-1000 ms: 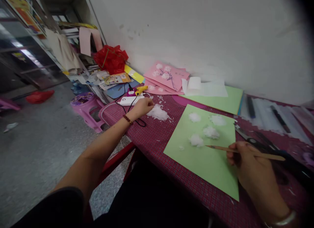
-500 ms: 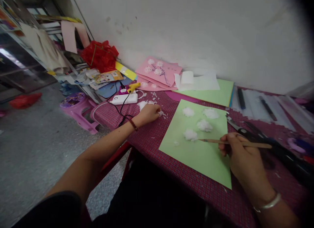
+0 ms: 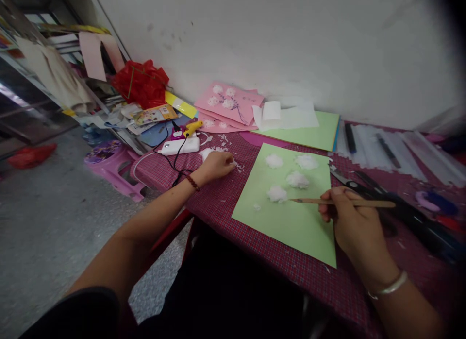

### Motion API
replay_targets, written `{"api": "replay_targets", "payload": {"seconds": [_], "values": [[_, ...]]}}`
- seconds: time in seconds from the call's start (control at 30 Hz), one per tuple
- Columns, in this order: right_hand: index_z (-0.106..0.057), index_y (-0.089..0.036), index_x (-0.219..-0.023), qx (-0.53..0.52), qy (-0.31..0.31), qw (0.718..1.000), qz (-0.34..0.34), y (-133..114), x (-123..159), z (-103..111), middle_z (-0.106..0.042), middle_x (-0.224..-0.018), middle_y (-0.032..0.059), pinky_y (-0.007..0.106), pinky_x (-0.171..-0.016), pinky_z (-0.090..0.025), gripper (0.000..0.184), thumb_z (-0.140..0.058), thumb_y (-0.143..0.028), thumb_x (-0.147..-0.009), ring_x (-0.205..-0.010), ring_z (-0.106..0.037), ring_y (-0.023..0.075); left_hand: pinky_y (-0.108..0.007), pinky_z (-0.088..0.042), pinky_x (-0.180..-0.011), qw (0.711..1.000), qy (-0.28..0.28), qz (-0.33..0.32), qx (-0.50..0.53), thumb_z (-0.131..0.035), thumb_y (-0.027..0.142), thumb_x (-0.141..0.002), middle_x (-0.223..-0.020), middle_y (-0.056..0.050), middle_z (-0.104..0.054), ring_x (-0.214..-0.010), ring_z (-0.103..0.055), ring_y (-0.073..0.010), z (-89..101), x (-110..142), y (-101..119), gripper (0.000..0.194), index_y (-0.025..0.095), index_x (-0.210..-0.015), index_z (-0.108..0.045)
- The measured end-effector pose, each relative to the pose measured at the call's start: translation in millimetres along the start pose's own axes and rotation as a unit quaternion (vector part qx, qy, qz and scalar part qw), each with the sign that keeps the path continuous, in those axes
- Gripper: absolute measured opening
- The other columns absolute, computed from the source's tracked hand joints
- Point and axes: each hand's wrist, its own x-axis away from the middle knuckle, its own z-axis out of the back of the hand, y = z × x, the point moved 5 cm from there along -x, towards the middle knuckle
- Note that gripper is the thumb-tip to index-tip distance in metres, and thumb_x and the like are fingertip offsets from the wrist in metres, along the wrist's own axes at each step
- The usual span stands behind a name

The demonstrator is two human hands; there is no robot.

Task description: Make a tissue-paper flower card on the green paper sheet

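My right hand [image 3: 351,222] is closed round a slim wooden stick [image 3: 309,200] with a pointed tip. The tip hovers at or touches the edge of the lowest white fluffy tuft [image 3: 277,194]; contact is unclear. Below lies a light green sheet [image 3: 291,227], with more white tufts [image 3: 297,179] and one small scrap [image 3: 257,207] on it. My left hand [image 3: 217,165] rests on the table at the left, its fingers curled in beside a pile of white paper scraps [image 3: 207,153]. What those fingers hold, if anything, is hidden.
Pink cards with white flowers [image 3: 225,103] lean at the wall. A yellow glue gun [image 3: 192,128] and white power bank [image 3: 180,145] with cables lie left. Scissors [image 3: 351,183] and a long black object [image 3: 418,222] lie right. A pink stool [image 3: 112,166] stands left.
The whole view has shifted slightly, so everything sits a little further left and up. Both hands keep nearly the same pose, and the stick's tip stays by the same tuft.
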Motion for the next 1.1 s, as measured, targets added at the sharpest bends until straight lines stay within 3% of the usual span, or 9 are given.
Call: {"api": "replay_targets", "payload": {"seconds": [0.4,0.6,0.67,0.73,0.77,0.83,0.9,0.97,1.1], "values": [[-0.062,-0.02,-0.068,-0.009,-0.001,1.0,-0.011,-8,1,-5,-0.055,-0.053,0.0003,0.024,-0.043,-0.036,0.026,-0.064,-0.039,-0.085,-0.047,-0.049,0.0111,-0.028,-0.043,-0.068,0.999,0.007,0.036,-0.033,-0.05,0.019,-0.084,-0.074,-0.006,-0.069,-0.068,-0.058,-0.0159,-3.9,-7,-3,0.019,0.016,-0.077,-0.067],[-0.061,-0.02,-0.071,0.005,-0.01,1.0,0.006,-10,3,-5,-0.056,-0.055,-0.0007,0.023,-0.044,-0.038,0.027,-0.061,-0.041,-0.087,-0.047,-0.049,0.01,-0.03,-0.047,-0.073,0.998,0.026,0.058,-0.028,-0.047,0.019,-0.085,-0.078,-0.007,-0.067,-0.073,-0.059,-0.0177,11.2,-13,-10,0.018,0.014,-0.084,-0.065],[-0.06,-0.02,-0.071,0.011,-0.019,0.999,0.024,-12,3,-6,-0.055,-0.055,-0.0016,0.023,-0.044,-0.037,0.028,-0.059,-0.042,-0.088,-0.046,-0.049,0.0099,-0.038,-0.046,-0.087,0.996,0.061,0.059,-0.032,-0.045,0.018,-0.086,-0.092,-0.011,-0.067,-0.09,-0.06,-0.023,23.4,-8,-4,0.019,0.013,-0.087,-0.063],[-0.059,-0.02,-0.07,0.029,-0.028,0.998,0.043,-13,3,-8,-0.055,-0.055,-0.002,0.023,-0.044,-0.038,0.028,-0.058,-0.042,-0.088,-0.047,-0.049,0.01,-0.05,-0.031,-0.107,0.989,0.133,0.056,-0.044,-0.043,0.019,-0.089,-0.121,-0.014,-0.059,-0.122,-0.047,-0.0297,39.5,2,8,0.019,0.015,-0.089,-0.062],[-0.059,-0.02,-0.07,0.041,-0.033,0.997,0.049,-14,3,-9,-0.055,-0.056,-0.0021,0.023,-0.044,-0.038,0.029,-0.058,-0.042,-0.088,-0.047,-0.049,0.0099,-0.051,-0.026,-0.111,0.977,0.201,0.036,-0.063,-0.045,0.021,-0.09,-0.128,-0.011,-0.056,-0.129,-0.041,-0.0302,50.0,9,19,0.017,0.017,-0.088,-0.061],[-0.059,-0.02,-0.068,0.063,-0.043,0.995,0.062,-16,4,-11,-0.055,-0.057,-0.0019,0.023,-0.044,-0.039,0.03,-0.057,-0.041,-0.088,-0.047,-0.049,0.0097,-0.049,-0.029,-0.109,0.966,0.248,0.0,-0.073,-0.049,0.024,-0.089,-0.129,-0.008,-0.055,-0.128,-0.041,-0.0298,60.0,21,40,0.013,0.019,-0.085,-0.06],[-0.059,-0.02,-0.067,0.069,-0.06,0.993,0.074,-18,6,-15,-0.055,-0.057,-0.0021,0.023,-0.044,-0.039,0.03,-0.054,-0.04,-0.09,-0.047,-0.05,0.0093,-0.043,-0.041,-0.095,0.978,0.205,-0.04,-0.022,-0.049,0.025,-0.089,-0.107,-0.009,-0.062,-0.107,-0.054,-0.0251,58.3,26,59,0.014,0.019,-0.08,-0.058],[-0.058,-0.02,-0.068,0.064,-0.081,0.992,0.076,-18,8,-19,-0.054,-0.057,-0.0025,0.023,-0.043,-0.039,0.03,-0.053,-0.039,-0.09,-0.047,-0.05,0.0092,-0.032,-0.045,-0.073,0.989,0.096,-0.062,0.09,-0.049,0.024,-0.087,-0.078,-0.004,-0.06,-0.077,-0.056,-0.0171,47.9,26,73,0.015,0.018,-0.075,-0.056],[-0.057,-0.021,-0.069,0.087,-0.115,0.986,0.081,-15,8,-26,-0.054,-0.059,-0.0024,0.024,-0.044,-0.039,0.029,-0.051,-0.039,-0.091,-0.047,-0.049,0.0092,-0.022,-0.035,-0.051,0.941,-0.146,-0.064,0.3,-0.052,0.026,-0.084,-0.063,0.002,-0.053,-0.055,-0.045,-0.0089,22.9,31,98,0.014,0.017,-0.075,-0.057]]}}
